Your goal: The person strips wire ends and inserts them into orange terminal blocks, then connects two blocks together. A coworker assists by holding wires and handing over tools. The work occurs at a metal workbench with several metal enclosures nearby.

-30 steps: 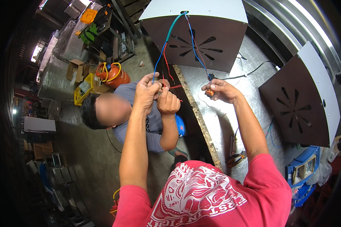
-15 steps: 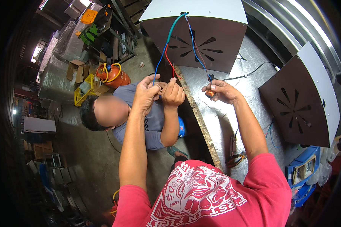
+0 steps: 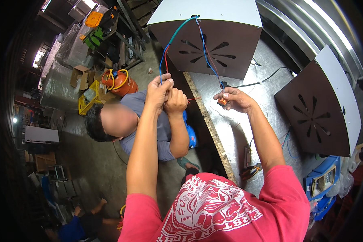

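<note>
My left hand [image 3: 158, 92] is raised and pinches a blue and red wire [image 3: 163, 64] that runs up to a brown and white metal box [image 3: 213, 36]. A co-worker's hand [image 3: 176, 101] presses against my left hand at the wire ends. My right hand [image 3: 234, 100] holds a small orange connector [image 3: 222, 101] at the end of a blue and brown wire [image 3: 207, 56] from the same box.
A co-worker in a grey shirt [image 3: 157, 125] stands below the metal workbench [image 3: 246, 133]. A second brown panel box [image 3: 322, 109] lies at right. Pliers [image 3: 250, 172] rest on the bench. An orange gas cylinder [image 3: 119, 84] and a yellow crate [image 3: 88, 101] stand on the floor.
The co-worker's hand has shifted up against my left hand at the wires. My own hands have barely moved.
</note>
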The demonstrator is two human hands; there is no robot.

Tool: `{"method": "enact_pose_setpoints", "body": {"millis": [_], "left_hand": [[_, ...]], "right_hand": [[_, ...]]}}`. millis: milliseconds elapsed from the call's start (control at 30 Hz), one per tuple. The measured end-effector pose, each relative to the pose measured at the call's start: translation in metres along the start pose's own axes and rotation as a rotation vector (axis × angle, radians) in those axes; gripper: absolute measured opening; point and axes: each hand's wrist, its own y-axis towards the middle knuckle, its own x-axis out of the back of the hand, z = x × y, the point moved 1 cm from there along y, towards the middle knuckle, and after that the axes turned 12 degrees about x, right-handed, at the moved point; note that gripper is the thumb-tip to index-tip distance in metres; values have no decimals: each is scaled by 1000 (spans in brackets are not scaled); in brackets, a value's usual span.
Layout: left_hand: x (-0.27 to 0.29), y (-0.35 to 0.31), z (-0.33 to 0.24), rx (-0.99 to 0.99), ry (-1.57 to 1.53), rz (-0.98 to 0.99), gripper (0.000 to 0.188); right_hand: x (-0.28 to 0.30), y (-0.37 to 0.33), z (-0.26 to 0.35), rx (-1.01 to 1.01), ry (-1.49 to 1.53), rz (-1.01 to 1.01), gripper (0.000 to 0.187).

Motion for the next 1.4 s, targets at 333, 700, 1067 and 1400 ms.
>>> {"method": "enact_pose_setpoints", "body": {"millis": [333,700,1067,1400], "left_hand": [[10,33,-12,17,34,-289,26],[17,36,-23,24,-256,5,25],[-19,8,-24,-29,189,144,29],[-37,8,-8,-136,242,23,27]], "right_hand": [[1,-4,4,0,-31,6,27],[8,-2,0,-10,34,7,19],[-20,11,6,24,113,166,17],[-28,7,17,9,130,198,16]]}}
